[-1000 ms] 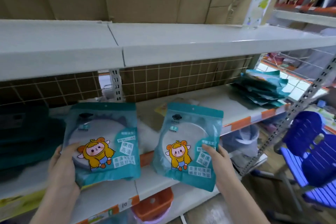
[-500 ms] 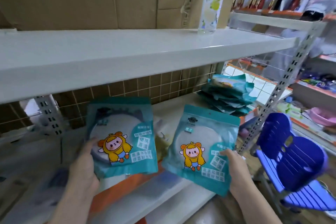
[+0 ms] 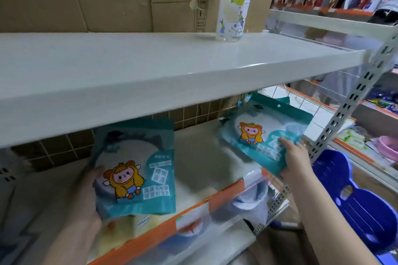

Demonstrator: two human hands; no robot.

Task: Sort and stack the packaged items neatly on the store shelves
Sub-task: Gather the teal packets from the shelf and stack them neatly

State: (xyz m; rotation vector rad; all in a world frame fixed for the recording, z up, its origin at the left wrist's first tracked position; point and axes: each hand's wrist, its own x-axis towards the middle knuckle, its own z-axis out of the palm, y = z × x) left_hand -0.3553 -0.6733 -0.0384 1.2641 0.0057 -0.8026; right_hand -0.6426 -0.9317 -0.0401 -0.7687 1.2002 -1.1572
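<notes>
The right hand (image 3: 296, 158) pinches 1 teal packet (image 3: 263, 133) by its lower corner, laying it on the pile at the right end of the middle shelf (image 3: 206, 170).
The left hand (image 3: 88, 198) grips a second teal packet (image 3: 134, 170) by its left edge, held upright over the shelf front, not yet set down. The job looks partly done: 1 packet is nearly on the pile, 1 is left in hand, and how tidy the pile is cannot be told. The upper shelf (image 3: 172, 75) overhangs low, leaving a shallow slot. A slotted upright (image 3: 344, 109) and a blue chair (image 3: 355, 196) crowd the right; bare shelf lies between the packets.
</notes>
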